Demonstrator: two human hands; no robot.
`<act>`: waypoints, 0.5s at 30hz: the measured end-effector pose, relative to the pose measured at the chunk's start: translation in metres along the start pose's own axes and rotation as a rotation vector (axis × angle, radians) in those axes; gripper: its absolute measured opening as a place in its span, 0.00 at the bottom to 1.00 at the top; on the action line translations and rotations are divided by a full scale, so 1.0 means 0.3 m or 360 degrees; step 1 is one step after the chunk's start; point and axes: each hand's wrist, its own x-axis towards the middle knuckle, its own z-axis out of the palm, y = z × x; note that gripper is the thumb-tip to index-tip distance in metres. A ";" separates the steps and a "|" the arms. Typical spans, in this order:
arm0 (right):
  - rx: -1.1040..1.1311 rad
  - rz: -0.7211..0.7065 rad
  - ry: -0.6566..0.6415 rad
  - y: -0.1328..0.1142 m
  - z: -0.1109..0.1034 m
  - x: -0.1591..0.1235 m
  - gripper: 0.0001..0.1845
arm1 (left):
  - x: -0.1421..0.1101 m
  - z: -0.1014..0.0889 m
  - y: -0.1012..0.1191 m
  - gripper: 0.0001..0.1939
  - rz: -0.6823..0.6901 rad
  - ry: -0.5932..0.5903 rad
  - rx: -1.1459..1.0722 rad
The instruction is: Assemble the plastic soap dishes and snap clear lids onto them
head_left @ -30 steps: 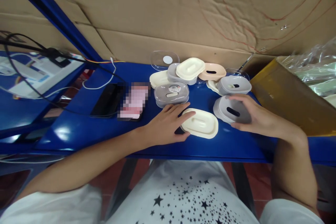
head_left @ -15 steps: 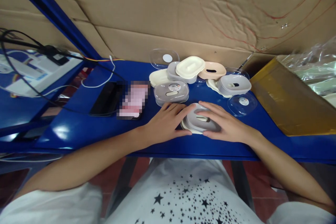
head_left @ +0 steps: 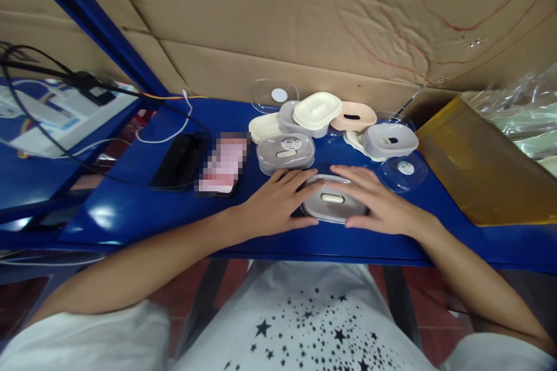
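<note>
A grey soap dish tray [head_left: 319, 210] sits on the blue table between my hands, with a cream ridge [head_left: 332, 199] showing through its slot. The cream base under it is mostly hidden. My left hand [head_left: 278, 203] holds the tray's left end, thumb along the near side. Around the right end curve the fingers of my right hand [head_left: 374, 200]. Just behind my left hand is a grey soap dish [head_left: 285, 153] with a clear lid and a round label. A loose clear lid [head_left: 402, 174] with a label lies to the right.
Farther back are a cream base [head_left: 317, 110] on a grey tray, a peach tray [head_left: 353, 116], another grey tray [head_left: 390, 139] and a clear lid [head_left: 265, 95]. A phone [head_left: 224, 165] and a black object [head_left: 174, 162] lie left. A cardboard box [head_left: 487, 168] stands right.
My right hand has brought the grey tray leftward and set it over the cream base. The tray then settled flatter, with the ridge in its slot. The clear lid at right is uncovered.
</note>
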 end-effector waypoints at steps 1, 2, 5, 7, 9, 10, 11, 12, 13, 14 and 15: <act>0.0004 0.0097 0.0030 0.019 -0.038 -0.025 0.33 | 0.000 -0.004 0.002 0.38 -0.0006 0.0003 0.0012; -0.0011 0.0236 0.0071 0.045 -0.077 -0.058 0.27 | 0.001 -0.008 0.005 0.37 -0.0012 0.0004 0.0021; -0.0005 0.0683 0.0022 0.156 -0.184 -0.192 0.22 | 0.003 -0.017 0.009 0.35 -0.0018 0.0003 0.0036; -0.0063 0.1025 -0.0034 0.230 -0.226 -0.275 0.26 | 0.003 -0.020 0.010 0.34 -0.0013 0.0001 0.0044; -0.0100 0.1159 -0.0084 0.274 -0.241 -0.325 0.29 | 0.004 -0.021 0.008 0.34 -0.0006 0.0000 0.0047; -0.0101 0.1152 -0.0100 0.280 -0.242 -0.335 0.30 | 0.004 -0.022 0.007 0.33 -0.0006 -0.0001 0.0047; -0.0083 0.1110 -0.0124 0.276 -0.238 -0.336 0.31 | 0.004 -0.022 0.007 0.33 -0.0009 0.0000 0.0047; -0.0051 0.1049 -0.0157 0.264 -0.232 -0.331 0.33 | 0.004 -0.023 0.006 0.33 -0.0010 0.0000 0.0045; -0.0014 0.0987 -0.0196 0.248 -0.224 -0.320 0.36 | 0.004 -0.024 0.005 0.33 -0.0009 0.0001 0.0045; 0.0021 0.0930 -0.0222 0.230 -0.213 -0.307 0.39 | 0.004 -0.025 0.005 0.32 -0.0005 -0.0002 0.0044; 0.0049 0.0881 -0.0228 0.213 -0.199 -0.291 0.42 | 0.004 -0.026 0.004 0.32 0.0002 -0.0005 0.0044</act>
